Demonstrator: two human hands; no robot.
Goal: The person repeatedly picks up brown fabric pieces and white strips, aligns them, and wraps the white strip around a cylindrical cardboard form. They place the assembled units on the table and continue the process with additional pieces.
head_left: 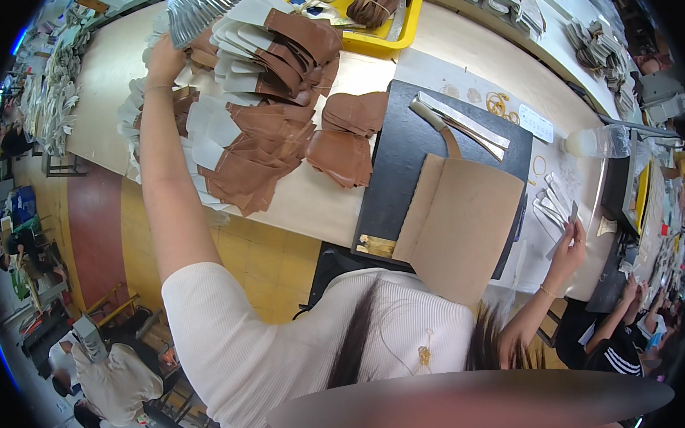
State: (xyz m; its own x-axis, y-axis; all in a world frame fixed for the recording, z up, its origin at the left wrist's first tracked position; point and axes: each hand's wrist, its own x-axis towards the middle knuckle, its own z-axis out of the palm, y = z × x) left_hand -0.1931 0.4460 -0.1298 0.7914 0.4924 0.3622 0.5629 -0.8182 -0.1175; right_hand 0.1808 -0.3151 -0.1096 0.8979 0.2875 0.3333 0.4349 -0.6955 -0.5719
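Observation:
At the upper left, my left hand (165, 62) reaches in among the stacked pieces. Its fingers are mostly hidden behind a silvery ribbed object (206, 12), so I cannot see whether it grips anything. Brown leather-like pieces with pale ends (256, 141) lie in overlapping fans beside my left arm. Over at the right, my right hand (568, 252) pinches a thin grey strip (574, 211), close to several white strips (552, 201) on the table. Between my arms, a folded tan panel (468, 214) with a narrow strap rests on a black board (393, 144) and overhangs toward my chest.
A yellow tray (402, 34) holding brown bundles stands at the back. Two pale strips (466, 124) lie on the board. A clear bottle (597, 142) lies at the right, near yellow rubber bands (500, 104). Another person's hand (632, 289) shows at the far right.

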